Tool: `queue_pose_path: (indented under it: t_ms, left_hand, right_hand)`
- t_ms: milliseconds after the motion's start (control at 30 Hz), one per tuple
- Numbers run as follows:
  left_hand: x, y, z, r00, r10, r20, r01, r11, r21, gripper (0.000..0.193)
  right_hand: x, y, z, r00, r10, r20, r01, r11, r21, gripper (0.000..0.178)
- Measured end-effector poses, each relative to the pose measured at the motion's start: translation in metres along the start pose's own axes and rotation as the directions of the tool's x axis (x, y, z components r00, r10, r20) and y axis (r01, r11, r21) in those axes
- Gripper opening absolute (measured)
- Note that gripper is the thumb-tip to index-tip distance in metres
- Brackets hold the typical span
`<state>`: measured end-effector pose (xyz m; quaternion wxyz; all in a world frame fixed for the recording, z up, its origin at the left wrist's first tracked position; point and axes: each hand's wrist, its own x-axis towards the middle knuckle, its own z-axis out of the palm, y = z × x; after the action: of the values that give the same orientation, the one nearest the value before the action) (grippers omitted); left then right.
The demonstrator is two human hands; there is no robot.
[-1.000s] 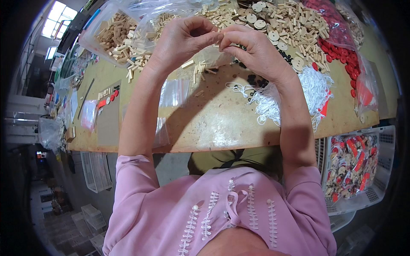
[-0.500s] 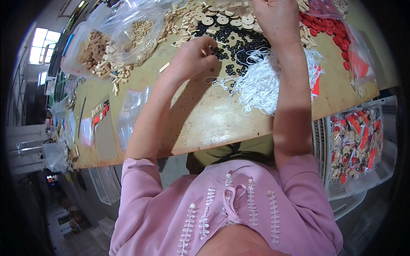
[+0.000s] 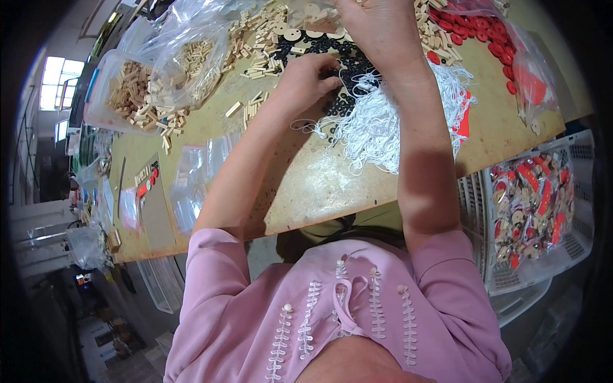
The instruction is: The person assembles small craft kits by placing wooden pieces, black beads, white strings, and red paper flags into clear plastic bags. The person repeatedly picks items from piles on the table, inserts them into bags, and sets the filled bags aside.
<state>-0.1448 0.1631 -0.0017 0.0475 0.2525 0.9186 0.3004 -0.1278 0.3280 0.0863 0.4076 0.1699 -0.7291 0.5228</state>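
My left hand hovers low over the spread of small black rings, thumb and forefinger apart, the other fingers curled and partly hidden. I see nothing held between them. My right hand is at the top edge of the picture, its fingers closed and partly cut off. A clear plastic bag hangs from its fingertips, above round wooden discs. Under my right forearm lies a tangled heap of white cords, with loops trailing left toward my left wrist.
Wooden sticks fill a clear tub and a plastic bag at left. Flat clear bags lie beside a cardboard strip with sample pieces. Red rings sit at right. Below the table edge, a white basket holds packed bags.
My right hand has moved left, bringing the clear bag further into view. My left hand has shifted slightly right over the black rings. The whole view has moved a little.
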Motion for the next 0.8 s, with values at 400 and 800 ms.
queue_pose_path:
  t_ms: [400,800]
  left_hand:
    - [-0.025,-0.031,-0.026,0.883,-0.268,0.385,0.432,0.150,-0.889,0.026]
    - [-0.072,-0.033,-0.022,0.940,-0.012,0.340,0.285,-0.517,-0.807,0.051]
  right_hand:
    - [-0.004,-0.007,0.006,0.998,0.022,0.066,-0.019,0.999,-0.049,0.007]
    - [-0.006,-0.014,0.009,0.994,0.002,0.111,0.008,0.996,-0.092,0.009]
